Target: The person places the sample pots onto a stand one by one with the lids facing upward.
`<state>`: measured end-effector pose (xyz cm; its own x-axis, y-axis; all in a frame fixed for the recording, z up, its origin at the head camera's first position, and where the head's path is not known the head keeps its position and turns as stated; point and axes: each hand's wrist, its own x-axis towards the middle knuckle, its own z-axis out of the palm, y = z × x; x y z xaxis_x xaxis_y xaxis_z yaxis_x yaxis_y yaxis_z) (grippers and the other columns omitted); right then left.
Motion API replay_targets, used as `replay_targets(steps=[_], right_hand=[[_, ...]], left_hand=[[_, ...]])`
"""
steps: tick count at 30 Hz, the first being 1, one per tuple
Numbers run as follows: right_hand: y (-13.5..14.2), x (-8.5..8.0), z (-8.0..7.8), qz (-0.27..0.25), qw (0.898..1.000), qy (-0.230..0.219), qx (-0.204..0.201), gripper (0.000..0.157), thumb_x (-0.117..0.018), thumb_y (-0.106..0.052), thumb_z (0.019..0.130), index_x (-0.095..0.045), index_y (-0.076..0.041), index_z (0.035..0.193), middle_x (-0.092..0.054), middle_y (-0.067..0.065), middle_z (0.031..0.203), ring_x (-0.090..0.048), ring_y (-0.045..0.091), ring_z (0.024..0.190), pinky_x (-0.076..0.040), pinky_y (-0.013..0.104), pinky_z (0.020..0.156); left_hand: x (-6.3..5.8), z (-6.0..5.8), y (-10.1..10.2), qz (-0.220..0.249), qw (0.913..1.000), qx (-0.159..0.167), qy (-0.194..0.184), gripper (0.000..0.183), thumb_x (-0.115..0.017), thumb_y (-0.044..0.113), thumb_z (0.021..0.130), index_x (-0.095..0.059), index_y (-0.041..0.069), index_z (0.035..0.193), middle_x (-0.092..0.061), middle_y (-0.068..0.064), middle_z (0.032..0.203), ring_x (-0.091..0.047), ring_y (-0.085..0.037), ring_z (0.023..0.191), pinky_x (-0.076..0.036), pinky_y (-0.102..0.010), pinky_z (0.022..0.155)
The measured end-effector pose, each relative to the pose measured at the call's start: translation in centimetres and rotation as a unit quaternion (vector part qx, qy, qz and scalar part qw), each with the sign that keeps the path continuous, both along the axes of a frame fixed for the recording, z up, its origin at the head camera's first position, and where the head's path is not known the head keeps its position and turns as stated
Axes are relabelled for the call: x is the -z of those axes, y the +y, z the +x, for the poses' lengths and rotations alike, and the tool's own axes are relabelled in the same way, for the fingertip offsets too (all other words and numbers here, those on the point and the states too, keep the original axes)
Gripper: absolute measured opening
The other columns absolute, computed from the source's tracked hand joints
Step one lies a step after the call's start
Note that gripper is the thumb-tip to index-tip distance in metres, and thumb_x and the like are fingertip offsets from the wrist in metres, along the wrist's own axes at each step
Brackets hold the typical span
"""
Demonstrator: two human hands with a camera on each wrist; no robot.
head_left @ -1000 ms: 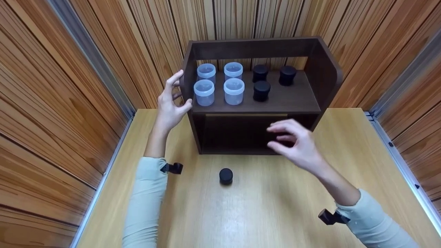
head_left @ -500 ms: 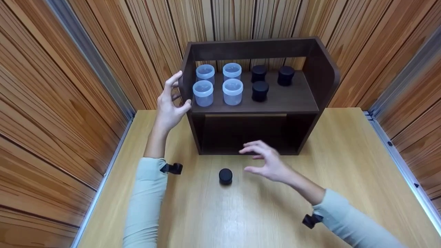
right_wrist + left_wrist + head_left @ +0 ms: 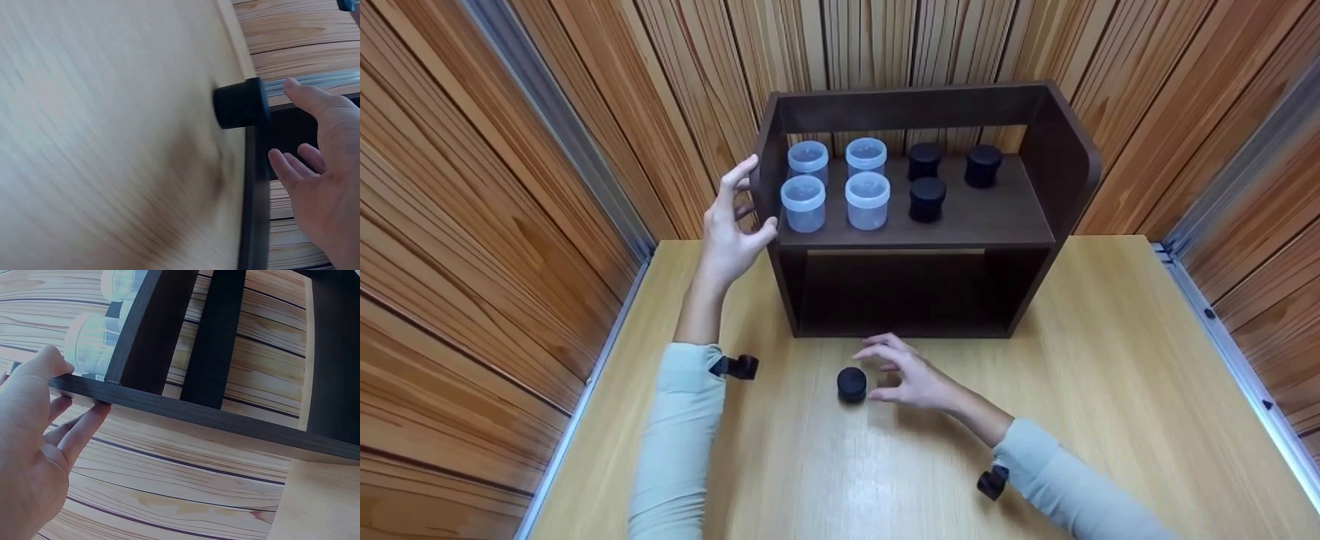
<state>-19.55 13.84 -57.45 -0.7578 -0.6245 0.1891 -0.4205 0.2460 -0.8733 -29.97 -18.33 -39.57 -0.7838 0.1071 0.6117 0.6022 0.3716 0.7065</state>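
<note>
A dark brown two-tier shelf point(image 3: 915, 235) stands on the table. Its left side panel is gripped by my left hand point(image 3: 729, 232); in the left wrist view the thumb lies over the panel's edge and the fingers are on its outer face. On the table in front of the shelf sits a small black lidded jar point(image 3: 852, 384). My right hand point(image 3: 915, 381) is just right of this jar, thumb and fingers apart, holding nothing. The right wrist view shows the black jar point(image 3: 239, 104) close to the fingertips but not between them.
Several translucent jars point(image 3: 868, 202) stand at the left of the upper shelf. To their right are three black jars point(image 3: 927, 201). The lower compartment point(image 3: 896, 292) opens toward me. Wood-patterned walls point(image 3: 870, 45) enclose the wooden table point(image 3: 825, 465).
My right hand has moved left and down from in front of the shelf's lower right to beside the black jar on the table. The left hand has stayed on the side panel.
</note>
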Motion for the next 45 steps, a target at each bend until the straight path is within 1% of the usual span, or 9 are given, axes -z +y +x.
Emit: replay_targets(steps=[4,9,16,20,25,30,38,42,45], right_hand=[[-0.6,1.0,-0.2,-0.01,1.0,-0.005,0.003,0.057,-0.088,-0.001,0.092,-0.066,0.006,0.144,-0.047,0.041,0.157,-0.059,0.058,0.142,-0.062,0.062,0.112],[-1.5,1.6,-0.1,-0.01,1.0,-0.011,0.004,0.054,-0.089,-0.002,0.092,-0.069,0.004,0.142,-0.05,0.04,0.156,-0.059,0.057,0.143,-0.06,0.057,0.116],[-2.6,2.3,0.0,-0.028,0.999,-0.04,0.008,0.042,-0.086,0.002,0.093,-0.074,0.002,0.133,-0.053,0.039,0.151,-0.062,0.053,0.139,-0.062,0.049,0.116],[-2.9,2.7,0.1,-0.025,0.998,-0.054,0.009,0.037,-0.085,0.003,0.094,-0.076,0.002,0.13,-0.056,0.036,0.151,-0.062,0.052,0.14,-0.061,0.048,0.118],[-2.8,3.1,0.2,0.001,0.999,-0.045,0.017,0.032,-0.085,0.0,0.093,-0.079,-0.004,0.125,-0.065,0.028,0.146,-0.063,0.048,0.139,-0.059,0.042,0.12],[-2.8,3.3,0.2,-0.005,0.999,-0.041,0.012,0.032,-0.085,0.0,0.093,-0.079,-0.003,0.124,-0.068,0.027,0.141,-0.065,0.046,0.136,-0.06,0.039,0.116],[-2.9,3.1,0.2,0.001,0.999,-0.039,0.013,0.03,-0.085,-0.001,0.094,-0.079,-0.003,0.124,-0.069,0.026,0.141,-0.065,0.046,0.136,-0.061,0.044,0.116],[-2.7,2.3,0.0,0.008,1.0,-0.024,0.012,0.029,-0.085,-0.002,0.095,-0.08,-0.004,0.123,-0.071,0.025,0.139,-0.068,0.044,0.133,-0.061,0.036,0.112],[-2.3,1.0,-0.1,0.009,1.0,-0.021,0.007,0.029,-0.085,-0.001,0.095,-0.08,-0.004,0.124,-0.072,0.025,0.137,-0.071,0.04,0.128,-0.063,0.032,0.11]], left_hand=[[-0.1,-0.2,0.2,-0.007,1.0,-0.001,0.0,0.077,-0.076,0.003,0.095,-0.045,0.013,0.165,-0.067,-0.022,0.145,-0.063,-0.032,0.141,-0.06,-0.06,0.118],[-0.2,-0.2,0.2,-0.009,1.0,-0.003,-0.002,0.077,-0.076,0.003,0.095,-0.046,0.014,0.165,-0.067,-0.021,0.147,-0.063,-0.032,0.142,-0.06,-0.06,0.118],[0.0,-0.2,0.0,-0.002,0.9999,-0.004,0.013,0.078,-0.075,0.001,0.091,-0.047,0.009,0.164,-0.067,-0.023,0.146,-0.065,-0.033,0.139,-0.063,-0.059,0.114],[0.1,-0.1,0.0,0.001,0.9999,-0.002,0.012,0.078,-0.075,0.001,0.091,-0.047,0.009,0.164,-0.067,-0.024,0.145,-0.065,-0.033,0.138,-0.063,-0.058,0.114],[0.1,-0.1,0.0,-0.001,1.0,-0.001,0.005,0.078,-0.075,0.001,0.093,-0.046,0.011,0.165,-0.066,-0.024,0.144,-0.064,-0.033,0.14,-0.062,-0.06,0.116],[0.2,0.0,0.0,0.003,1.0,-0.001,0.002,0.078,-0.075,0.0,0.093,-0.046,0.011,0.165,-0.066,-0.024,0.146,-0.064,-0.033,0.14,-0.061,-0.06,0.117],[0.2,0.0,0.0,0.004,1.0,-0.002,0.005,0.078,-0.075,0.0,0.092,-0.046,0.01,0.164,-0.067,-0.024,0.146,-0.064,-0.033,0.139,-0.062,-0.059,0.116],[0.2,-0.1,-0.1,0.003,1.0,-0.002,0.005,0.078,-0.075,0.001,0.092,-0.047,0.01,0.164,-0.067,-0.024,0.144,-0.064,-0.033,0.139,-0.062,-0.06,0.115],[0.1,-0.1,0.0,0.004,1.0,-0.001,0.006,0.078,-0.075,0.001,0.092,-0.047,0.009,0.164,-0.068,-0.024,0.143,-0.066,-0.033,0.138,-0.062,-0.06,0.115]])
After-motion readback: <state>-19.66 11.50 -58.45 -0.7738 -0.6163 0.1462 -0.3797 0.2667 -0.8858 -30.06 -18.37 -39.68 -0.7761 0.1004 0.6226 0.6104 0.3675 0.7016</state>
